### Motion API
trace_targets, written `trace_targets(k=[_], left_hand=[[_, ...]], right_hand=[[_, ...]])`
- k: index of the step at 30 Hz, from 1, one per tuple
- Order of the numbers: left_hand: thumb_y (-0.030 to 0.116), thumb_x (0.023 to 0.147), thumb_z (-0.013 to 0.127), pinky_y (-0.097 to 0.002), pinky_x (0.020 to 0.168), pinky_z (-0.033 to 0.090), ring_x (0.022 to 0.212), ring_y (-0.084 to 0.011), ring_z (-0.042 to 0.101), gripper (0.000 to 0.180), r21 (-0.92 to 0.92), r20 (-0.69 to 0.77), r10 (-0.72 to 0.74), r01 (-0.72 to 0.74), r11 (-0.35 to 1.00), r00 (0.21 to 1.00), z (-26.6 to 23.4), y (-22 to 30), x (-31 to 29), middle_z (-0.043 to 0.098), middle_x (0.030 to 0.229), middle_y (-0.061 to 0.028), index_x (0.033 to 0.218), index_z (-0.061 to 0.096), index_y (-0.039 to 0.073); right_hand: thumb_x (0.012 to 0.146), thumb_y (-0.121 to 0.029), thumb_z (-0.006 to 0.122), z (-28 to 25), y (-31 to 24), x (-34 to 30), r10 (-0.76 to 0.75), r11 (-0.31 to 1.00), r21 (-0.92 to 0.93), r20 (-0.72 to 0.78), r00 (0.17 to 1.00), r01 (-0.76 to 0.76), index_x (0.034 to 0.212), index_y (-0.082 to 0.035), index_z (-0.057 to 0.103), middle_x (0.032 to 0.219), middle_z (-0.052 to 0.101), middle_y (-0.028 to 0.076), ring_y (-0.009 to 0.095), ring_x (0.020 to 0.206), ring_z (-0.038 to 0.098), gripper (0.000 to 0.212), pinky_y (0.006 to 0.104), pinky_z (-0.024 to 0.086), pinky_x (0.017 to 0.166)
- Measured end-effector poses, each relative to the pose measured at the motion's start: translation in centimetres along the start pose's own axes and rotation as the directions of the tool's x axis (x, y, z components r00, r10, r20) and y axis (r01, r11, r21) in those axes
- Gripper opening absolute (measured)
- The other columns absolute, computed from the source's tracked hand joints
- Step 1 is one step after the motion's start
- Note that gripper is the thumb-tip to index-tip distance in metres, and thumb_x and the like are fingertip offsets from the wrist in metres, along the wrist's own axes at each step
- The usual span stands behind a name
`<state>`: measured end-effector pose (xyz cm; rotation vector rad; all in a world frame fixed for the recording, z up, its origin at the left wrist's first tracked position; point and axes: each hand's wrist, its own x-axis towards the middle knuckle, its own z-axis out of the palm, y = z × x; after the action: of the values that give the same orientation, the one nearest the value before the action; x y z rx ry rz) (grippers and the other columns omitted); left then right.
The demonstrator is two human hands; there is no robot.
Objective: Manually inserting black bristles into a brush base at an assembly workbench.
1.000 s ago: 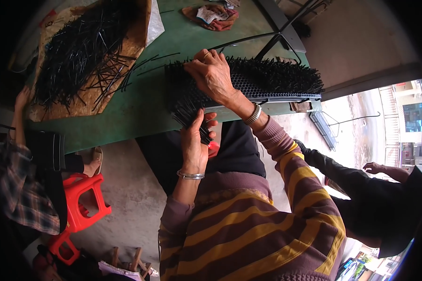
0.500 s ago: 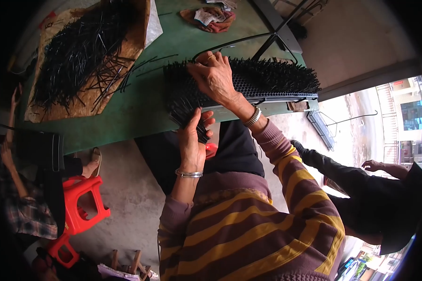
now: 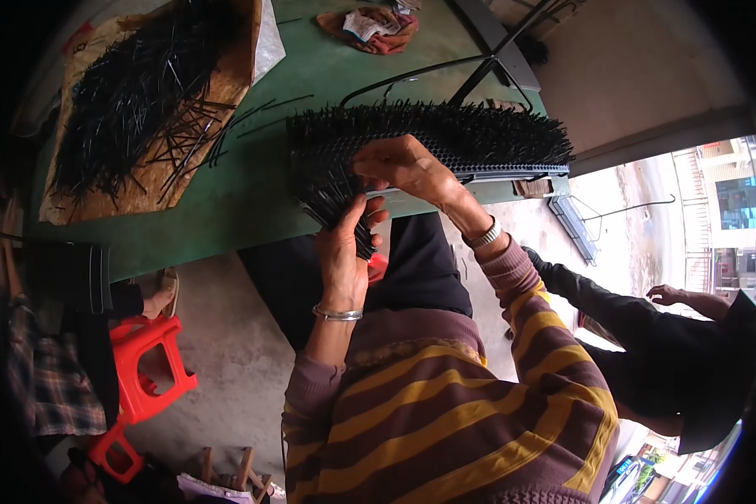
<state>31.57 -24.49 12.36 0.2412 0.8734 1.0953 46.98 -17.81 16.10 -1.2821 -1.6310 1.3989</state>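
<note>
My left hand (image 3: 340,260) is closed around a bundle of thin black bristles (image 3: 332,197), which fan out past its thumb. Just above their tips, my right hand (image 3: 412,172) is bent down with its fingers drawn together; whatever is between them is too small to make out. Behind both hands lies a long black brush board (image 3: 487,139), bristles standing thick along its far side and a row of bare holes showing nearer me. The right hand covers part of that perforated strip.
Loose black bristles (image 3: 139,101) are heaped on a brown sheet (image 3: 164,189) on the green table (image 3: 252,168). Black metal rods (image 3: 479,71) rise behind the board. A reddish cloth (image 3: 378,38) lies farther back. Red stools (image 3: 155,370) and people stand at both sides.
My right hand has come down from the board's bristles toward the bundle, its wrist moving right. The left hand stays nearly still, still holding the bristles.
</note>
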Motion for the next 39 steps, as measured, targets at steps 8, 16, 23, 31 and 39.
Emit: trace_targets(k=[8,16,23,31,39], left_hand=[[0.019,0.093,0.069,-0.0215,0.050,0.042,0.077,-0.0118,0.066,0.028,0.026,0.040,-0.008,0.007,1.000,0.999,-0.1,0.2,0.1,0.072,0.103,-0.0081,0.117,0.067,0.006],[0.023,0.090,0.073,-0.0234,0.051,0.043,0.077,-0.0153,0.068,0.030,-0.043,-0.073,-0.067,0.064,0.997,0.995,-1.0,-0.5,1.3,0.072,0.096,-0.0098,0.111,0.063,0.005],[0.025,0.092,0.071,-0.0292,0.059,0.054,0.078,-0.0173,0.069,0.029,-0.054,-0.084,-0.126,0.122,0.991,0.988,-0.4,-1.1,1.6,0.071,0.092,-0.0089,0.112,0.063,0.005],[0.024,0.097,0.062,-0.0387,0.069,0.057,0.080,-0.0189,0.069,0.022,-0.137,-0.035,-0.157,0.151,0.979,0.987,-1.3,-1.8,1.8,0.068,0.091,-0.0083,0.108,0.063,0.004],[0.023,0.097,0.062,-0.0381,0.070,0.058,0.078,-0.0174,0.068,0.020,-0.155,-0.032,-0.156,0.149,0.977,0.987,-1.1,-1.9,1.7,0.068,0.089,-0.0080,0.105,0.065,0.005]], right_hand=[[0.092,-0.014,0.066,-0.1,0.2,0.0,0.046,0.988,0.145,-0.008,0.999,-0.044,0.100,0.005,0.068,0.082,0.068,0.006,0.013,0.072,0.066,0.021,0.0253,0.054,0.066],[0.094,-0.007,0.061,-0.4,-0.9,0.8,-0.144,0.985,0.043,-0.302,0.942,0.164,0.093,0.004,0.064,0.077,0.067,0.007,0.014,0.068,0.067,0.011,0.0261,0.054,0.063],[0.096,-0.003,0.058,-0.4,0.6,3.5,-0.485,0.863,-0.383,-0.445,0.752,0.330,0.100,0.003,0.063,0.082,0.069,0.007,0.013,0.074,0.070,0.009,0.0246,0.053,0.066],[0.094,-0.003,0.060,-0.3,0.8,4.3,-0.516,0.832,-0.437,-0.383,0.766,0.343,0.101,0.001,0.064,0.084,0.070,0.009,0.016,0.075,0.072,0.009,0.0262,0.054,0.065],[0.089,-0.002,0.063,-0.8,2.0,4.8,-0.609,0.731,-0.566,-0.290,0.738,0.381,0.094,-0.003,0.062,0.076,0.065,0.010,0.026,0.068,0.067,0.005,0.0338,0.052,0.064]])
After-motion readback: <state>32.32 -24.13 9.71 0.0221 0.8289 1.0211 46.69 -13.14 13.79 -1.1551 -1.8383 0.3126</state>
